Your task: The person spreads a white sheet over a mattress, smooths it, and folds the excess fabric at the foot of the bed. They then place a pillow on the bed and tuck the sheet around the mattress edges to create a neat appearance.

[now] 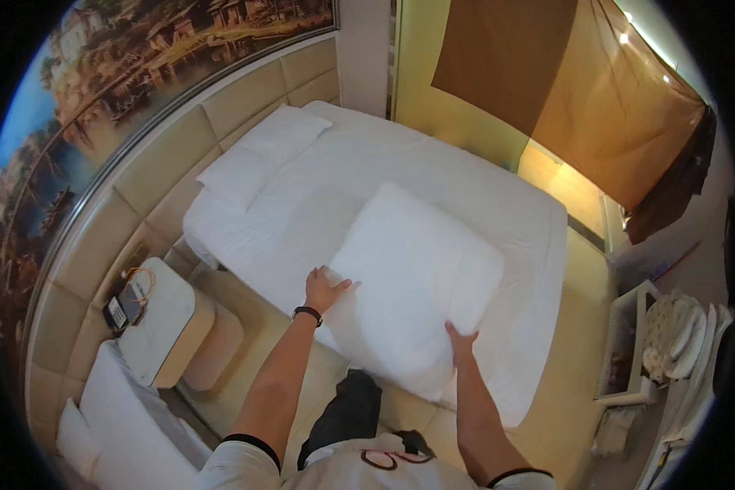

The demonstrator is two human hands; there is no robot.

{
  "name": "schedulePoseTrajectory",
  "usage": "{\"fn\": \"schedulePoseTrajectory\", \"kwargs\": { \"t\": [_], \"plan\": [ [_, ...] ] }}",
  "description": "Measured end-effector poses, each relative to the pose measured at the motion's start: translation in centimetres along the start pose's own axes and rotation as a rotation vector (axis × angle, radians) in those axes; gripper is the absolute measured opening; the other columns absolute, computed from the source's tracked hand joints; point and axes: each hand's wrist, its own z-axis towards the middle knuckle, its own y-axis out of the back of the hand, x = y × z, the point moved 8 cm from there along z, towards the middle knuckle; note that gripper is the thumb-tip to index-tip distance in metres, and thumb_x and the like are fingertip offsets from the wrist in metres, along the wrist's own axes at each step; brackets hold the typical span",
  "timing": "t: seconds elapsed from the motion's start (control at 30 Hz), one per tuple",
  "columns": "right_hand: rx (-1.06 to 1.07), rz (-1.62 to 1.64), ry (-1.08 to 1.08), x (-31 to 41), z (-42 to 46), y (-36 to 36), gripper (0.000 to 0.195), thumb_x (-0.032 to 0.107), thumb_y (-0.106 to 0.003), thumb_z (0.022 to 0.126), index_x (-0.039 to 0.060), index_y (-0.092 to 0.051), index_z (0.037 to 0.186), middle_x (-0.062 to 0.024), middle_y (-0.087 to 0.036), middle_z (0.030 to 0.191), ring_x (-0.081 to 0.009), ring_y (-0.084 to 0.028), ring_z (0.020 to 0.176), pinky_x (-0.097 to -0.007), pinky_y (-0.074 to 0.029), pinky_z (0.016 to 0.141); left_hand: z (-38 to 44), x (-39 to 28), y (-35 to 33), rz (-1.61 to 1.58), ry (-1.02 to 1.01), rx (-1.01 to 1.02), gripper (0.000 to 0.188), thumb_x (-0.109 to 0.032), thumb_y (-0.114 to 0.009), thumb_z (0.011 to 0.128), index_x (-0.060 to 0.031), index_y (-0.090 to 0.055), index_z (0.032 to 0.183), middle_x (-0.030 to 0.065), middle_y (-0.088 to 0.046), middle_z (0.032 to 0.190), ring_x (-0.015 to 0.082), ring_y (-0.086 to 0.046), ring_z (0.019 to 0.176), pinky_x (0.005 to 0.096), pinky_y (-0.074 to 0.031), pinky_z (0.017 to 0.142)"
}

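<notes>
A folded white duvet (416, 275) lies as a thick rectangle on the near side of a bed with a white sheet (520, 220). My left hand (326, 290), with a dark band on the wrist, is at the duvet's left edge, thumb and fingers spread. At its lower right edge is my right hand (461, 338), thumb and fingers apart. Whether either hand grips the cloth is hard to tell, as some fingertips are hidden against it. Two white pillows (239, 174) (294, 131) lie by the padded headboard (177, 159).
A bedside table (159, 324) with a telephone (119, 312) stands left of the bed. Part of a second bed (128, 416) shows at lower left. White textiles (677, 337) are piled by a shelf unit (628, 349) at right. A brown curtain (588, 104) hangs beyond the bed.
</notes>
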Motion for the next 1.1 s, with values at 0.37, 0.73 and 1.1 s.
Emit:
{"fn": "schedulePoseTrajectory", "kwargs": {
  "t": [0.37, 0.73, 1.1],
  "plan": [
    [0.145, 0.069, -0.214, -2.4, 8.1, 0.3, 0.074, 0.034, -0.073, 0.079, 0.0050, -0.040, 0.138, -0.0102, -0.053, 0.131, -0.0309, -0.049, 0.119, -0.0454, -0.039, 0.101, 12.9, 1.6, -14.7, -0.012, 0.239, 0.567, 0.104, -0.072, -0.075, 0.055, 0.0082, -0.049, 0.116, 0.0215, -0.052, 0.117, 0.0351, -0.047, 0.116, 0.0468, -0.040, 0.095],
    [0.122, 0.102, -0.272, 3.2, 3.5, 2.5, 0.056, 0.034, -0.067, 0.079, 0.0029, -0.056, 0.124, -0.0137, -0.063, 0.115, -0.0352, -0.060, 0.103, -0.0491, -0.047, 0.092, 8.9, -3.4, -9.1, -0.220, 0.224, 0.511, 0.085, -0.061, -0.073, 0.069, 0.0113, -0.051, 0.108, 0.0234, -0.061, 0.099, 0.0360, -0.061, 0.092, 0.0416, -0.051, 0.078],
    [0.292, -0.084, -0.276, 3.6, 2.8, 3.9, 0.065, 0.041, -0.065, 0.078, 0.0014, -0.051, 0.127, -0.0190, -0.059, 0.121, -0.0397, -0.054, 0.112, -0.0529, -0.044, 0.097, 3.1, -6.3, -5.0, -0.314, 0.302, 0.457, 0.079, -0.058, -0.072, 0.070, 0.0102, -0.052, 0.105, 0.0247, -0.065, 0.097, 0.0357, -0.064, 0.091, 0.0407, -0.052, 0.078]
  ]
}}
